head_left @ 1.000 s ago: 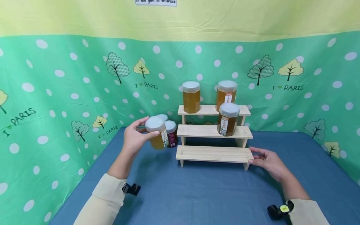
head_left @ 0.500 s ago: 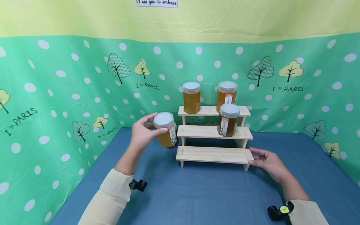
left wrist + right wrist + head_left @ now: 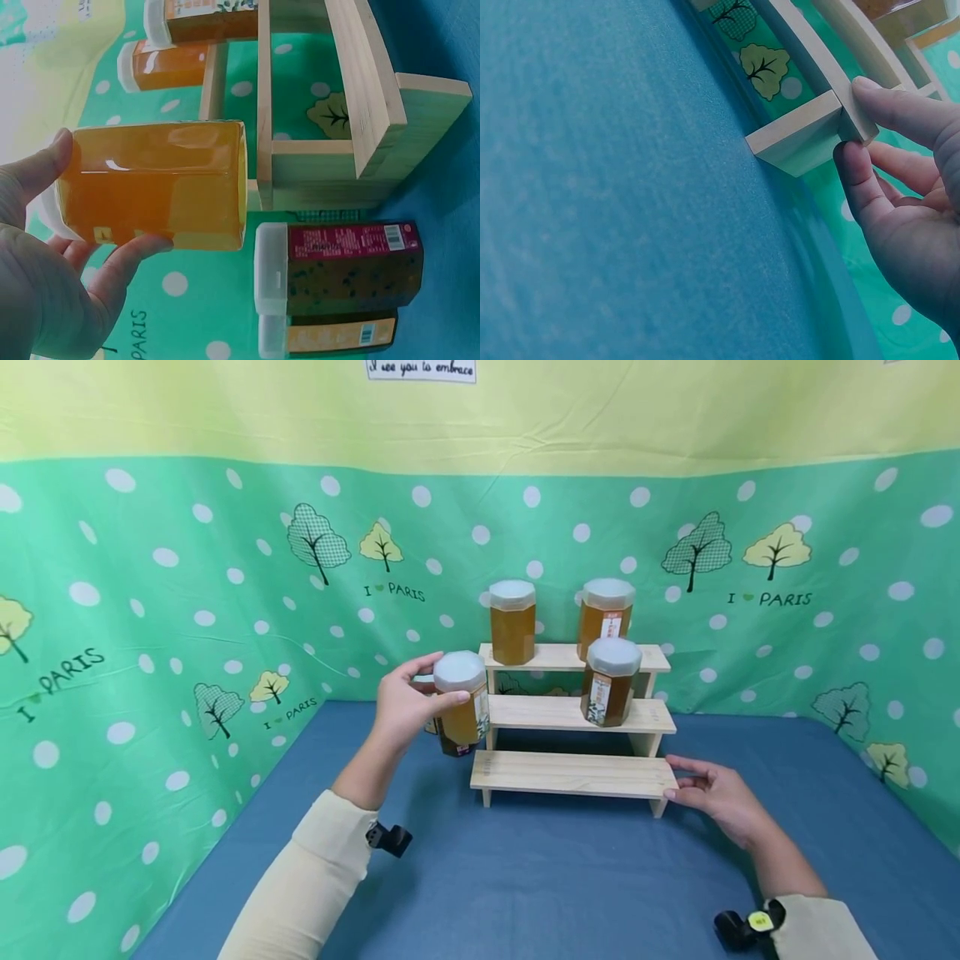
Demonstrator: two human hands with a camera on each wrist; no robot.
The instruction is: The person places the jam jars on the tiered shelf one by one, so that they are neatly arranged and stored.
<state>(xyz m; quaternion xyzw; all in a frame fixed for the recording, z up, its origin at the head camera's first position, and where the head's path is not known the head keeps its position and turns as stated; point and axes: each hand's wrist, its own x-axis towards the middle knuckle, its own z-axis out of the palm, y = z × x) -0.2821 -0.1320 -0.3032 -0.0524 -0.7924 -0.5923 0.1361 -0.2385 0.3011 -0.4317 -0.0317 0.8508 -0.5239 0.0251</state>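
Note:
Upright in my left hand [image 3: 403,706] is a honey jar [image 3: 459,693] with a pale lid, held off the table at the left end of the wooden three-step stand [image 3: 573,772]. The left wrist view shows the thumb and fingers around this amber jar [image 3: 154,184]. My right hand [image 3: 720,797] pinches the right end of the lowest step; in the right wrist view its thumb and fingertips grip the board end [image 3: 859,120]. Two jars stand on the top step, an amber one [image 3: 513,622] and a labelled one [image 3: 606,614]. A darker jar [image 3: 611,683] stands right on the middle step.
Behind the held jar, two more jars stand on the blue table [image 3: 525,877], seen in the left wrist view: one with a purple label [image 3: 352,262] and one with an orange label [image 3: 337,335]. A green dotted cloth [image 3: 247,577] hangs behind and at the left.
My left hand has carried the jar rightward and slightly up, to the stand's left end, so it now covers the jars behind it. My right hand has stayed on the lowest step.

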